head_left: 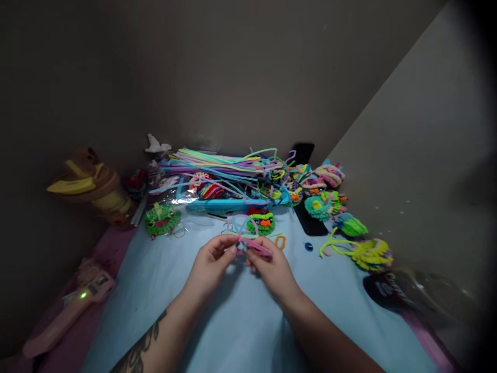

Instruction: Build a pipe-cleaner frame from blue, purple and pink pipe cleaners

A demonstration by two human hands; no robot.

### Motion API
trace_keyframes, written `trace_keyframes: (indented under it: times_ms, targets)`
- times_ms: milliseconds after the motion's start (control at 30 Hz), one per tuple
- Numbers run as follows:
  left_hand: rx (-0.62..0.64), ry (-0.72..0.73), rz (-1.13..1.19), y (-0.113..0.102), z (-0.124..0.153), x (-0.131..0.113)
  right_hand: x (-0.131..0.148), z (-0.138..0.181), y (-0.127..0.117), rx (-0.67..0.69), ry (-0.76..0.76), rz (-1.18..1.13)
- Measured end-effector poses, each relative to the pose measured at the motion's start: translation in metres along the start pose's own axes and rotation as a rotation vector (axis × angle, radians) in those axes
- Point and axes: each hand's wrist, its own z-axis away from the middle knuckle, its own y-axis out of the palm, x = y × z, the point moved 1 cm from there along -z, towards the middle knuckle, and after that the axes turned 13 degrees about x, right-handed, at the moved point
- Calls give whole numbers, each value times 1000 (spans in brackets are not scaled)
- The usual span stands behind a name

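My left hand [212,264] and my right hand [272,269] meet over the light blue table cover [155,290], both pinched on a small piece made of pipe cleaners [244,235]. A pink pipe cleaner strand runs from between the thumbs across my right fingers, and pale blue and lilac loops rise above the hands. Just behind the hands lies a green pipe cleaner figure with an orange beak [261,223].
A pile of long coloured pipe cleaners [221,168] lies at the back on a blue tray. Finished figures [330,194] line the right side; a green frog figure [162,219] sits at left. A pink glue gun [66,313] lies front left, a brown-and-yellow toy [91,184] beyond it.
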Motion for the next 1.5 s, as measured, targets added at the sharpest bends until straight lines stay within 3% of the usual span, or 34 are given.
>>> trace_keyframes:
  times_ms: [133, 267, 433, 667, 800, 867, 1000, 1167, 1267, 1367, 1500]
  targets:
    - [-81, 162, -589, -1, 3, -2, -1, -4, -3, -93, -93, -107]
    - [29, 55, -943, 0, 5, 6, 2, -8, -4, -168, -85, -326]
    - [94, -14, -1088, -4, 5, 0, 8, -10, -10, -192, -35, -469]
    - [-138, 19, -1220, -35, 7, -24, 17, -14, -55, -355, -147, -484]
    - [-210, -64, -1248, -58, 6, -31, 22, -14, -75, -434, -200, -449]
    - [-154, -104, -1202, -66, 4, -33, 24, -13, -77, -431, -217, -392]
    - [-100, -81, -977, -69, 2, -38, 22, -10, -67, -258, -158, -246]
    - [-86, -1, -764, -51, 6, -43, 17, -3, -49, 51, -108, -160]
    - [-10, 121, -738, -31, 9, -40, 16, 0, -41, 165, -105, -114]
    - [77, 214, -744, -12, 11, -36, 17, 2, -34, 225, -119, -54]
    - [58, 63, -603, -2, 10, -27, 16, 1, -21, 202, -203, 131]
